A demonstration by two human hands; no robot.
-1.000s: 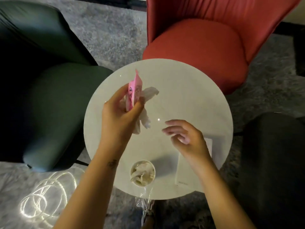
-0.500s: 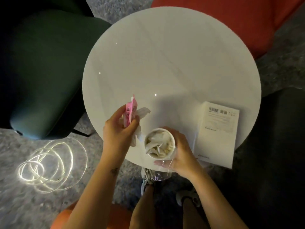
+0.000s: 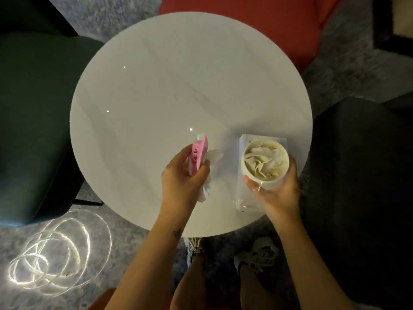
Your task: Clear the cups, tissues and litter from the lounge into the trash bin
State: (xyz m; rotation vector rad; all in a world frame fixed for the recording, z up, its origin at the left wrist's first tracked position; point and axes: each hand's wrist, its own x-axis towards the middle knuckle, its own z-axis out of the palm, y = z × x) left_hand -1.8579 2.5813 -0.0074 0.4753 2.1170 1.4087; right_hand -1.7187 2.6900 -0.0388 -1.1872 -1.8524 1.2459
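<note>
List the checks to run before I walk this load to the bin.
1. Left hand grips the pink carton and tissue: ok.
2. Right hand holds the cup upright: ok.
3. Crumpled paper sits inside the cup, none spilling: ok.
4. Table free of litter: not ok, a white leaflet lies near its edge, below the cup.
5. Trash bin located: cannot tell, none in view.

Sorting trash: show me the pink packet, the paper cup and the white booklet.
pink packet [image 3: 197,156], head view, printed face.
paper cup [image 3: 269,184], head view, outer wall.
white booklet [image 3: 244,139], head view, upper left corner.
</note>
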